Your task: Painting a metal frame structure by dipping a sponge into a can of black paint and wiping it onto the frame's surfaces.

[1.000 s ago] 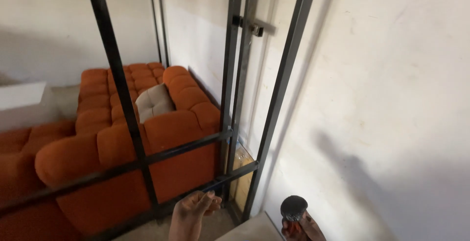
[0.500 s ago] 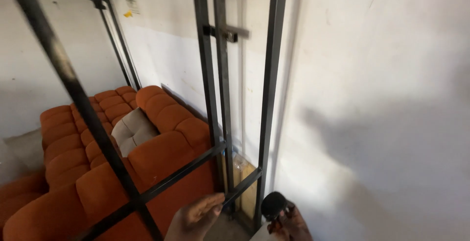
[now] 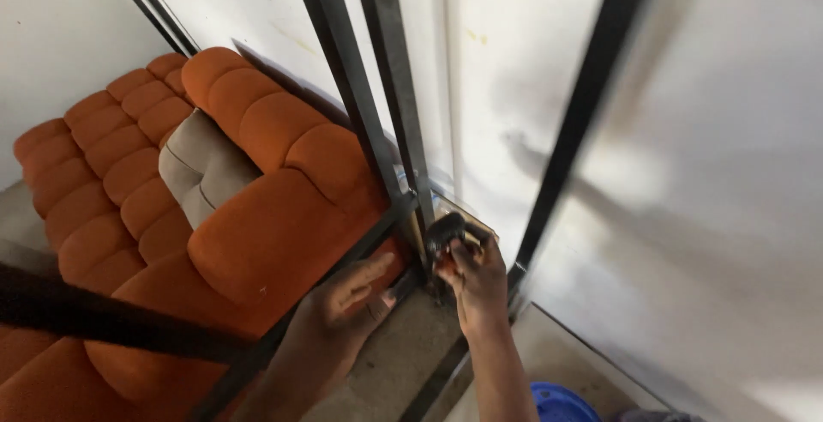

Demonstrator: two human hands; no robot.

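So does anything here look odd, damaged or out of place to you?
A little. The white wall carries yellowish marks and grey smudges near the black metal frame. A grey cushion sits tilted among the orange sofa seats. The right hand holds a dark round tool at the frame; the left hand is open.

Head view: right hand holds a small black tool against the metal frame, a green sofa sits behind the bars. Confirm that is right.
One detail is wrong: the sofa behind the bars is orange, not green, as the head view shows. The rest stands: the right hand holds a small black tool against the dark metal frame.
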